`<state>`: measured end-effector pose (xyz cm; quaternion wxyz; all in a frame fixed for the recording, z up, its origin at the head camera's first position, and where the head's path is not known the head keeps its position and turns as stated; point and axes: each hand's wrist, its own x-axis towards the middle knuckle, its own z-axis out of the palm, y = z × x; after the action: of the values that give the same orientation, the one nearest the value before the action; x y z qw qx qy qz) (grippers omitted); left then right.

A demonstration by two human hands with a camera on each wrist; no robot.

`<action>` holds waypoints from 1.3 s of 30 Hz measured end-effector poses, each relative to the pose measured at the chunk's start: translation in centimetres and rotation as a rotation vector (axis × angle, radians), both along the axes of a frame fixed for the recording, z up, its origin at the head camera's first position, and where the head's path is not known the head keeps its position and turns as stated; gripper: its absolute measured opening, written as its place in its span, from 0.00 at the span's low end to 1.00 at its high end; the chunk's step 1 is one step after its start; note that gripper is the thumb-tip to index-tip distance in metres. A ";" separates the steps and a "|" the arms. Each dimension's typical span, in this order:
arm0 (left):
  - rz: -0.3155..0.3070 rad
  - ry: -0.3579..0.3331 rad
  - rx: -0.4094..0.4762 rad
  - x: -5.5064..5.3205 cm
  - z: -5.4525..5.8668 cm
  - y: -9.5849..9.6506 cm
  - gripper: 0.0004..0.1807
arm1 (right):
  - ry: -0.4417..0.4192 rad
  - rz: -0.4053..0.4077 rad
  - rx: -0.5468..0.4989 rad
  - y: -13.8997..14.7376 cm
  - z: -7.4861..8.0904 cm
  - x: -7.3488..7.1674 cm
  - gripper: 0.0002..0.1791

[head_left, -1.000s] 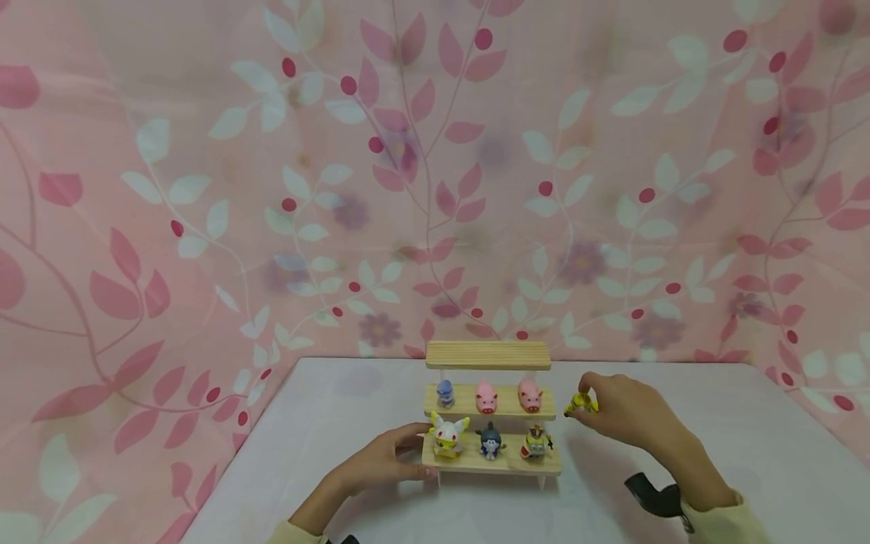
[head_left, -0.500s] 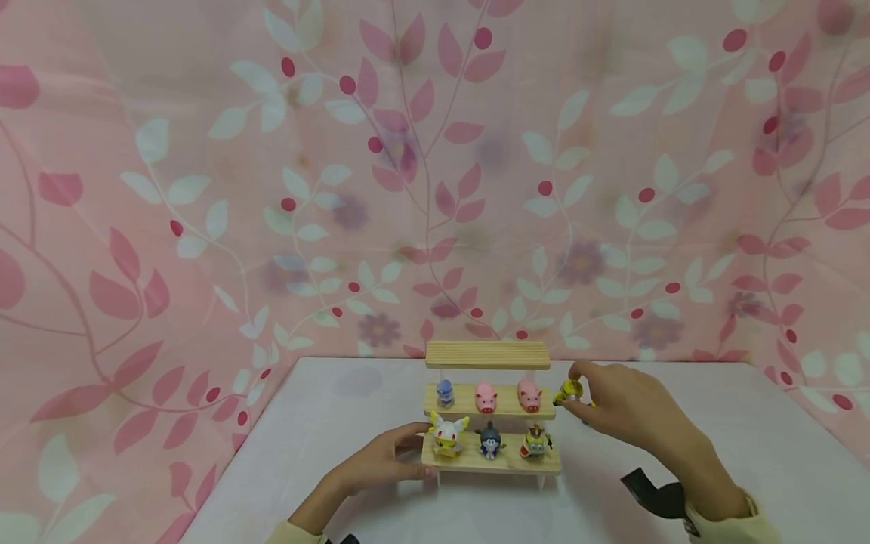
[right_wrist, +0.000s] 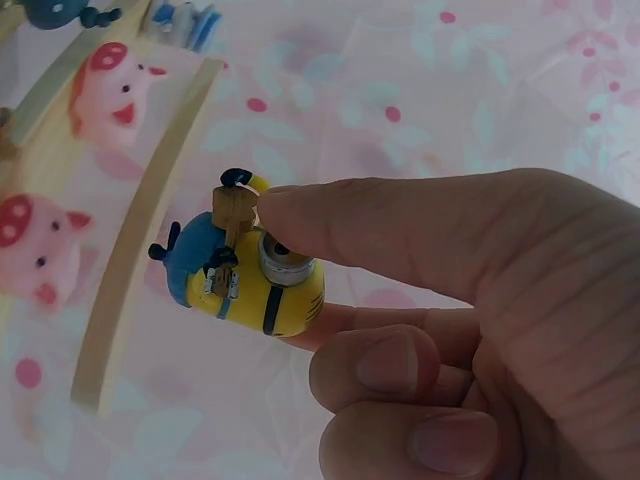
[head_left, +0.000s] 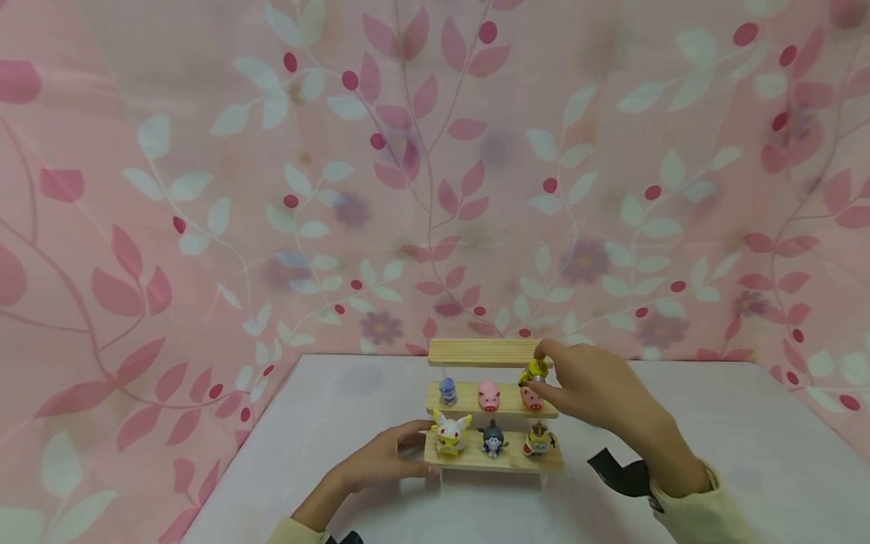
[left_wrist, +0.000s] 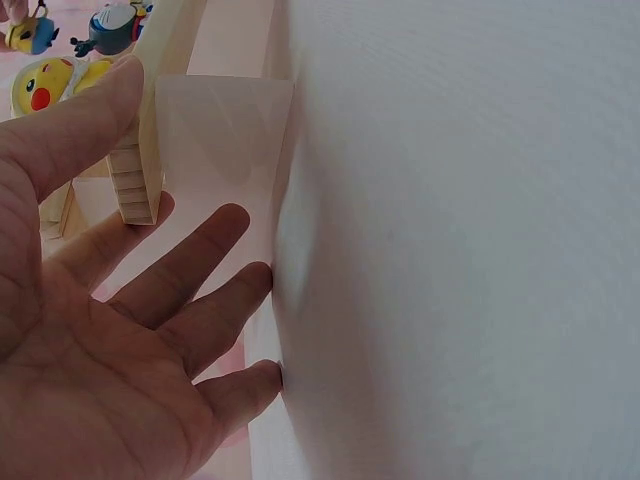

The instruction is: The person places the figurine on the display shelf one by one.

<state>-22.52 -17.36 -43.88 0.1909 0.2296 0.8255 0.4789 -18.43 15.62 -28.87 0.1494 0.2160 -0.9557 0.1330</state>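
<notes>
A three-tier wooden display shelf (head_left: 462,462) stands on the table. At its lower left end, my left hand (head_left: 381,458) holds the bottom board between thumb and index finger; the other fingers spread beside the clear support (left_wrist: 222,125). My right hand (head_left: 605,389) pinches a yellow minion figurine (right_wrist: 245,302) between thumb and fingers. The minion is tilted, close to the top board (right_wrist: 140,245) and above the right pink pig (head_left: 532,399), which it partly hides in the head view.
The middle tier also bears a blue figurine (head_left: 447,391) and another pink pig (head_left: 488,396). Along the bottom tier sit a white-eared yellow figurine (head_left: 449,436), a dark grey figurine (head_left: 492,439) and a crowned minion (head_left: 538,440). Behind the white table (head_left: 353,393) hangs a floral curtain (head_left: 435,189).
My right hand has carried the minion figurine left and up, from beside the shelf to just before its top right end. The left hand stays on the bottom board.
</notes>
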 end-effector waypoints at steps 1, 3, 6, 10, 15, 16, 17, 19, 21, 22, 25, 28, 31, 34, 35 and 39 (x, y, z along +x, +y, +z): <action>0.000 0.000 0.000 0.0 0.0 0.0 0.38 | -0.009 0.006 0.002 -0.3 0.2 -0.2 0.19; 0.002 0.003 -0.004 0.0 0.1 0.0 0.38 | -0.022 0.020 0.007 -1.0 0.4 -0.7 0.20; 0.002 0.009 -0.004 0.0 0.2 0.0 0.38 | -0.042 0.040 0.021 -1.9 0.5 -1.5 0.20; -0.005 0.003 0.005 0.0 0.1 0.0 0.37 | -0.059 0.052 0.047 -3.1 0.4 -2.5 0.19; -0.003 -0.009 0.014 0.0 0.1 0.0 0.37 | -0.061 0.075 0.048 -4.8 0.4 -3.8 0.18; -0.002 -0.011 0.017 0.0 0.1 0.0 0.37 | -0.064 0.081 0.045 -5.1 0.4 -4.1 0.17; -0.003 -0.012 0.019 0.0 0.1 0.0 0.37 | -0.065 0.089 0.043 -5.4 0.5 -4.3 0.17; -0.004 -0.012 0.020 0.0 0.1 0.0 0.37 | -0.073 0.098 0.043 -6.0 0.7 -4.8 0.17; -0.006 -0.011 0.023 0.0 0.1 -0.1 0.37 | -0.081 0.105 0.052 -6.5 0.9 -5.3 0.17; -0.006 -0.010 0.024 0.0 0.1 -0.1 0.37 | -0.085 0.108 0.057 -6.8 1.0 -5.5 0.17; -0.003 -0.004 0.019 0.0 0.1 -0.1 0.37 | -0.099 0.108 0.070 -7.6 1.3 -6.2 0.18; 0.001 -0.001 0.013 0.0 0.2 -0.1 0.37 | -0.120 0.101 0.079 -8.3 1.6 -6.9 0.18; 0.002 0.000 0.011 0.1 0.2 -0.2 0.37 | -0.131 0.090 0.091 -8.9 1.8 -7.4 0.18; -0.001 -0.002 0.011 0.0 0.2 -0.2 0.37 | -0.136 0.092 0.094 -9.4 2.1 -7.9 0.18; 0.000 -0.005 0.012 -0.1 0.1 -0.2 0.37 | -0.134 0.096 0.095 -9.5 2.1 -8.1 0.17; 0.000 -0.014 0.019 -0.2 -0.2 -0.2 0.37 | -0.147 0.109 0.090 -9.7 2.1 -8.6 0.15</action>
<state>-22.70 -17.51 -44.08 0.1946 0.2279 0.8196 0.4884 -27.06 5.88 -26.79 0.0617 0.2637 -0.9560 0.1131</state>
